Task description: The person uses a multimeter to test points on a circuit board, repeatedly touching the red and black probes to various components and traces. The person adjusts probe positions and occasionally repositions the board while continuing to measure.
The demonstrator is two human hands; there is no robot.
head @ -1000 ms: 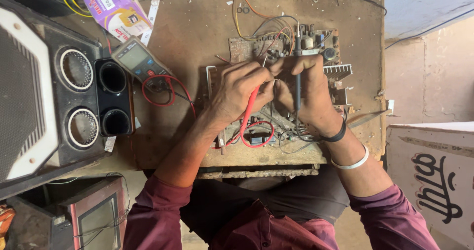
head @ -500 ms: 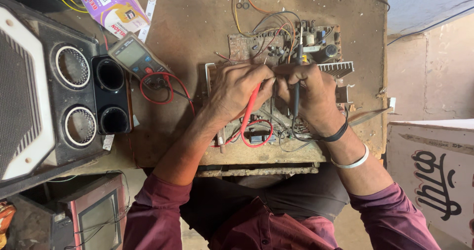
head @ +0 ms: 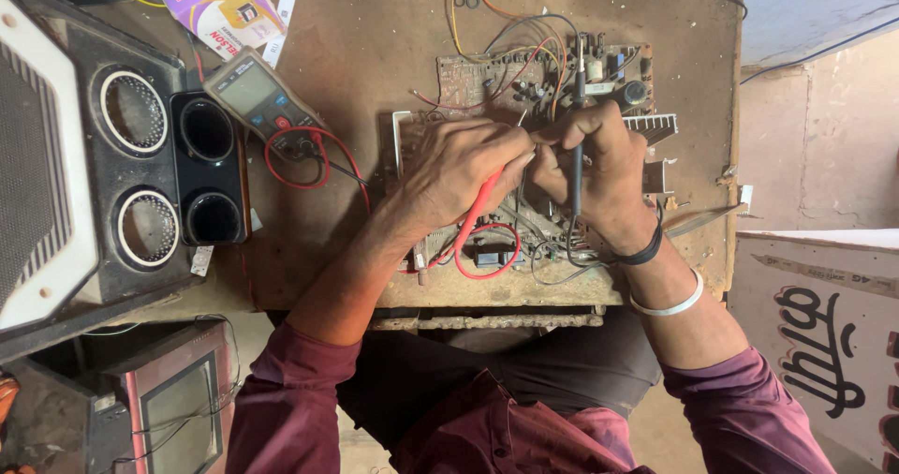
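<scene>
we pinch the light, stiff red plastic probe in our left hand and the slim black probe in our right hand, both clamped mid-shaft over the fragile brown circuit board.

Bare bench lies open between the multimeter and the circuit board, wide enough for a hand to pass. On the left, the speaker cabinet blocks the bench edge. The red test lead loops across the gap just beside the left hand. Loose wires arch over the board's far side. The finned heat sink crowds the right hand.
</scene>
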